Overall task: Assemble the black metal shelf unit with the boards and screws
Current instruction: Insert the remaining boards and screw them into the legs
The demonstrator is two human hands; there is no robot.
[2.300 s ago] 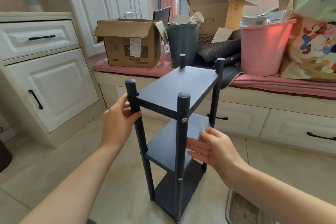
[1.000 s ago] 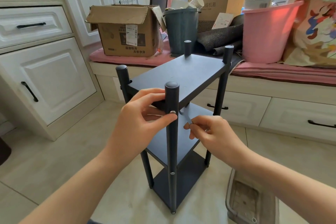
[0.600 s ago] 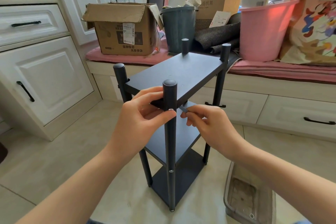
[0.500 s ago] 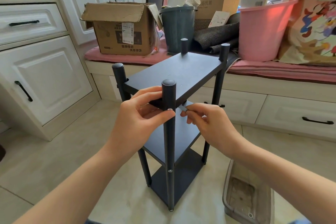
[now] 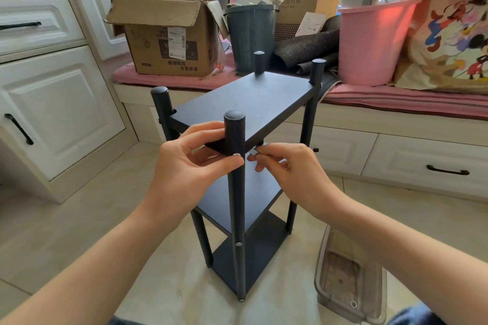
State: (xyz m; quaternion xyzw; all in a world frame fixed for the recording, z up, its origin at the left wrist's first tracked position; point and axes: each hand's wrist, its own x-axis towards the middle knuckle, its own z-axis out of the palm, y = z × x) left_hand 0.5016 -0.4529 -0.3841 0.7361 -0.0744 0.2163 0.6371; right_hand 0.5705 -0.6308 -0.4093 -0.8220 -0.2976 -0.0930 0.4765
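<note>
The black shelf unit [image 5: 253,103] stands upright on the tiled floor, with three boards between four round posts. My left hand [image 5: 192,163] grips the near front post [image 5: 235,192] just under the top board, thumb and fingers curled round it. My right hand [image 5: 285,166] pinches a small silver hex key [image 5: 254,152] whose tip sits at the post's right side, under the top board's edge. A silver screw head [image 5: 239,244] shows lower on the same post.
A clear plastic box [image 5: 348,277] lies on the floor at lower right. Behind the shelf, a pink-cushioned window bench [image 5: 396,100] carries a cardboard box [image 5: 166,37], a grey bin [image 5: 250,31] and a pink bucket [image 5: 372,39]. White cabinets [image 5: 52,100] stand to the left.
My left hand moved from the rear left post to the near front post. My right hand rose from the middle board, bringing the hex key up to the top board's edge.
</note>
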